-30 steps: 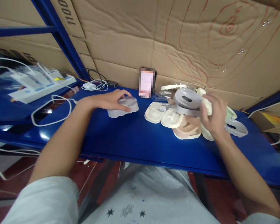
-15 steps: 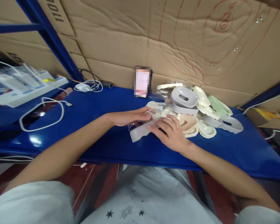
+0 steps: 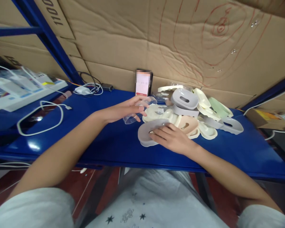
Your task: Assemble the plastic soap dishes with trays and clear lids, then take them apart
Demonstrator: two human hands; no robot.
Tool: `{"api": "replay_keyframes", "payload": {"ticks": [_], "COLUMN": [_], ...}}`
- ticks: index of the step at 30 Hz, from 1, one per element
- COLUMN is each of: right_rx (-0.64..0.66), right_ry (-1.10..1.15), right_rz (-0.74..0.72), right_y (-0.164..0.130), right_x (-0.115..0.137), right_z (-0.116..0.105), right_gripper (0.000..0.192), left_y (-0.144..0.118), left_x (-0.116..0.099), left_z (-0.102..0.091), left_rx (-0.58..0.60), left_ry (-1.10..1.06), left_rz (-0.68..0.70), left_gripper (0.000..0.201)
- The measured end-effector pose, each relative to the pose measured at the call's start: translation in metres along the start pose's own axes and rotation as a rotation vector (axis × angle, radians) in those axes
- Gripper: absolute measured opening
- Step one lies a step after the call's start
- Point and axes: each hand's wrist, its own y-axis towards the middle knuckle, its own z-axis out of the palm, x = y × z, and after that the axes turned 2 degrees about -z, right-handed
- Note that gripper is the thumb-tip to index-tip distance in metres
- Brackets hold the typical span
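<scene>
My left hand [image 3: 125, 109] holds a clear plastic piece [image 3: 131, 119] with a curved rim, a little above the blue table. The fingers are curled round it. My right hand [image 3: 173, 137] has its fingers over a grey oval dish [image 3: 145, 132] that looks like a soap dish part and lies tilted near the front of the pile. Part of this dish is hidden by the fingers. Just beyond my right hand lie a peach dish [image 3: 189, 123] with a slot and several cream pieces [image 3: 154, 112]. Another grey slotted dish [image 3: 184, 98] tops the heap.
A phone [image 3: 143, 85] leans on the cardboard wall [image 3: 114, 44]. Green [image 3: 219, 107] and grey parts lie at the right of the pile. To the left are a white cable [image 3: 61, 117], a coiled charger [image 3: 83, 91] and a power strip [image 3: 26, 98]. A cardboard box [image 3: 263, 122] stands at right.
The clear plastic piece has come away from the grey dish, moving up and left with my left hand. The grey dish has turned, its oval inside now showing under my right hand.
</scene>
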Motion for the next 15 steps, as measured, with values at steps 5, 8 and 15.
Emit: {"api": "replay_keyframes", "payload": {"ticks": [5, 8, 15], "right_rx": [0.072, 0.076, -0.062], "right_ry": [0.056, 0.099, 0.179], "right_rz": [-0.035, -0.019, 0.019], "right_y": [0.007, 0.008, 0.009], "right_x": [0.019, 0.024, 0.018], "right_z": [0.006, 0.011, 0.012], "right_gripper": [0.04, 0.033, 0.026], "left_y": [0.003, 0.003, 0.005], "left_x": [0.007, 0.007, 0.007], "left_z": [-0.006, -0.006, 0.001], "left_rx": [-0.01, -0.014, -0.121], "left_ry": [0.064, 0.097, 0.146], "left_rz": [0.031, 0.044, 0.15], "left_gripper": [0.07, 0.071, 0.07]}}
